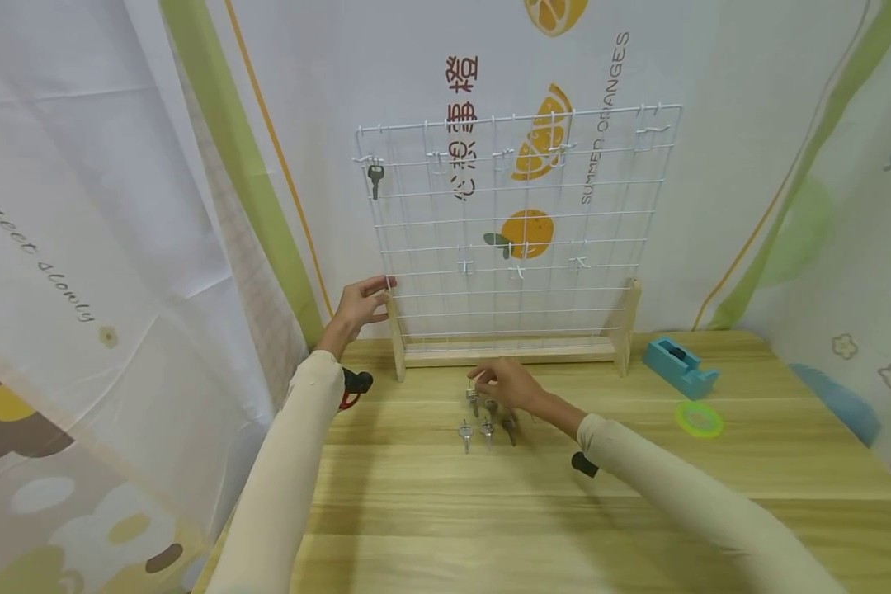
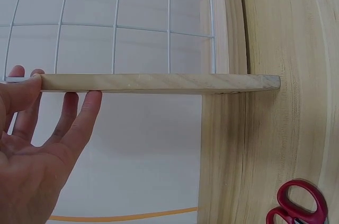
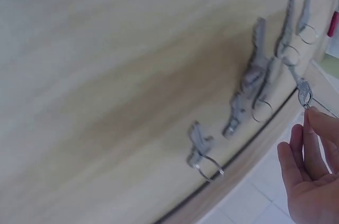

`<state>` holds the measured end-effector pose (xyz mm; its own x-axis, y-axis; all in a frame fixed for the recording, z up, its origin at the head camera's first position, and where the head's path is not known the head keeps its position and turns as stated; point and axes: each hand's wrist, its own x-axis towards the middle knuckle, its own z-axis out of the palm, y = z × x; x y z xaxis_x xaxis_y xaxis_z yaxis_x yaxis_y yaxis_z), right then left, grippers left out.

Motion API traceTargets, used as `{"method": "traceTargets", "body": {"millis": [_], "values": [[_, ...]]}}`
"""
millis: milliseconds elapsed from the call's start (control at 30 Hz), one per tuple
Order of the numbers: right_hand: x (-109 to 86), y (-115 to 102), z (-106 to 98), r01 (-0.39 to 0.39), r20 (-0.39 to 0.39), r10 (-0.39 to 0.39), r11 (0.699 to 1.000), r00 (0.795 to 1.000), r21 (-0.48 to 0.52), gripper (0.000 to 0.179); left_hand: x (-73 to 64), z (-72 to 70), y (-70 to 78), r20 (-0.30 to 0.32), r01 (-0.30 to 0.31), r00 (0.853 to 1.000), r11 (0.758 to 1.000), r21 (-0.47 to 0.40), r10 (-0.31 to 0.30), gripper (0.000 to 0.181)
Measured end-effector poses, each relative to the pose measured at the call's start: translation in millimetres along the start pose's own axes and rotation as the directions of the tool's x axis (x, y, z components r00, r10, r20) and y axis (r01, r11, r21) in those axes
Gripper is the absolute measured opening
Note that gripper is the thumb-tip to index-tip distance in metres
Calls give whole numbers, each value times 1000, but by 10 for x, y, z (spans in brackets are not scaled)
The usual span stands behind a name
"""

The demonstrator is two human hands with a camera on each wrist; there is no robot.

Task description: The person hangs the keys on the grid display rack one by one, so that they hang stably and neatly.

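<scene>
A white wire grid rack (image 1: 520,297) stands upright in a wooden base, with a dark key (image 1: 374,179) hanging from a hook at its upper left. My left hand (image 1: 361,304) holds the rack's left edge at the top of the wooden side post (image 2: 153,82), thumb and fingertips against it. Over the table my right hand (image 1: 511,384) pinches a small silver key (image 3: 304,92) by its ring, between thumb and forefinger. Several other keys with rings lie below that hand, among them a silver key (image 1: 465,435) and a darker key (image 1: 508,427).
White hooks (image 1: 517,271) sit on the grid in two rows. A blue tape dispenser (image 1: 681,367) and a yellow-green ring (image 1: 699,419) are on the table at right. Red-handled scissors (image 2: 299,203) lie near the left post. A printed curtain (image 1: 327,66) hangs behind the rack.
</scene>
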<state>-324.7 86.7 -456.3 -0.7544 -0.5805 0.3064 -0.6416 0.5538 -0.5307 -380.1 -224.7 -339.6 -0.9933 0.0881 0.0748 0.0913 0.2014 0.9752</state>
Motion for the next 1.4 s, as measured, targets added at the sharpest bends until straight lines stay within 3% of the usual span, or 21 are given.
{"method": "traceTargets", "body": {"millis": [267, 433, 600, 900, 1133, 1400], "values": [[129, -69, -175, 106, -62, -107, 994, 992, -15, 16, -37, 3, 78, 9, 33, 999, 999, -33, -33, 42], [184, -171, -323, 58, -49, -57, 998, 997, 14, 21, -117, 10, 207, 29, 53, 998, 998, -18, -52, 43], [265, -265, -482, 70, -53, -69, 998, 996, 8, 21, -156, 15, 250, 37, 36, 999, 999, 12, -36, 43], [398, -529, -858, 93, -72, -93, 996, 993, -4, 21, -185, 25, 265, 40, 45, 998, 999, -13, -45, 44], [540, -799, -1186, 128, -123, -129, 992, 984, -10, 21, -13, -3, -11, 15, -5, 1000, 1000, -8, 5, 43], [703, -990, -1409, 147, -188, -143, 989, 972, 7, 20, -81, 0, 126, 34, 34, 999, 999, -12, -34, 43]]}}
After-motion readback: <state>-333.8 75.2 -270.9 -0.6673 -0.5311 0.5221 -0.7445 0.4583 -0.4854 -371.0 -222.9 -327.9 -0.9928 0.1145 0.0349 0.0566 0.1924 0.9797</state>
